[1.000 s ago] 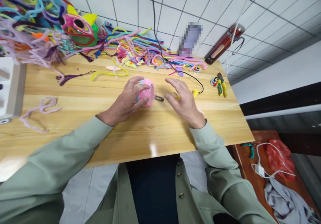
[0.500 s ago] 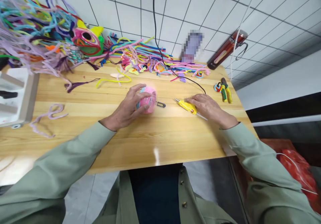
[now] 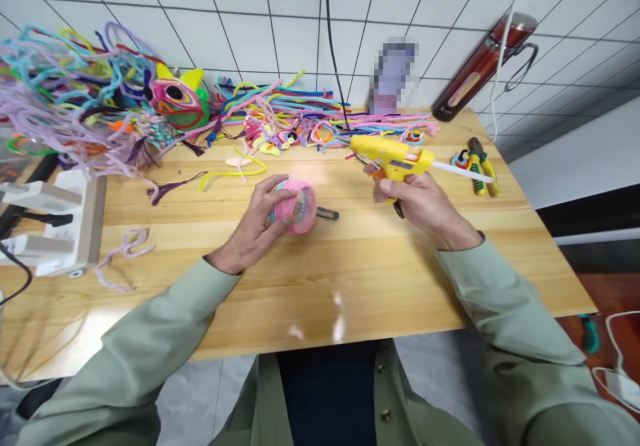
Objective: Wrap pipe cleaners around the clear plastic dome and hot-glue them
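Fingers and thumb of my left hand [image 3: 253, 226] wrap round a pink and light-blue roll [image 3: 303, 214] on the wooden table; it looks round with a clear middle, and I cannot tell exactly what it is. Just to its right lies a small dark metal clip [image 3: 328, 214], perhaps touching the roll. My right hand [image 3: 425, 206] grips a yellow glue gun [image 3: 387, 156] by its handle, raised over the table. The gun's nozzle points left, and a whitish glue stick [image 3: 463, 171] sticks out of its back end.
Colourful pipe cleaners [image 3: 280, 106] and a cat-like mask [image 3: 177, 96] lie along the tiled wall. A power strip [image 3: 75, 226] sits at the left. Pliers [image 3: 483, 169] lie at the right, near a leaning red thermos [image 3: 483, 69]. A black cable [image 3: 330, 39] hangs down the wall.
My right hand has picked the glue gun up off the table and now holds it by the handle. My left hand stays round the roll. The view has shifted slightly.
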`<state>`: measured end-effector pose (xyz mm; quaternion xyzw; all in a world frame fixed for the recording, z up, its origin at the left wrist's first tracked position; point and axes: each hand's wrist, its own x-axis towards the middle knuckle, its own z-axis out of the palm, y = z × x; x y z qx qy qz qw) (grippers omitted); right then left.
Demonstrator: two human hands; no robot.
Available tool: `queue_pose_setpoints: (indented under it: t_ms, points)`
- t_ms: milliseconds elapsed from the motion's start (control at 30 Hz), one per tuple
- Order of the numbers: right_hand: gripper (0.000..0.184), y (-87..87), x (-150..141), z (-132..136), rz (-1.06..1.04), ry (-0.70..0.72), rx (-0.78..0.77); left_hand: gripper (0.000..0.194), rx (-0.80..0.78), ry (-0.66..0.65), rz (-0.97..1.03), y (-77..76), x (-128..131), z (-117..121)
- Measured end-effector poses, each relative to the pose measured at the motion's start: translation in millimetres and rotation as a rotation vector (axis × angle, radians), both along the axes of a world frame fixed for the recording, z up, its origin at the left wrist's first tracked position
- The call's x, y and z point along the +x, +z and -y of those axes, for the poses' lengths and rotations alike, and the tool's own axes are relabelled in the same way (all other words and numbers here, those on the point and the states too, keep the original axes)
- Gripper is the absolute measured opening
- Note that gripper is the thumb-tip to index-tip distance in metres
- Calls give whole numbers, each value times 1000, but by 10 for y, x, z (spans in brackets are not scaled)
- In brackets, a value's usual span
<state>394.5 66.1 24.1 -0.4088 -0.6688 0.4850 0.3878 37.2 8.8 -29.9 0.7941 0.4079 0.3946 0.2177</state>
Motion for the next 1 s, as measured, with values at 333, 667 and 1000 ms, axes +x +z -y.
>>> queue_pose_setpoints:
  t_ms: [333,667,1000]
  points:
    - [27,-133,-365,143,-234,282,-399,48,-451,-48,607,-32,-25,-70]
    - [28,-27,-360,143,-160,291,-385,42,-635,-110,799,108,68,-55]
    - [28,5,-361,156,-48,260,-365,42,-682,-143,780,120,32,-38]
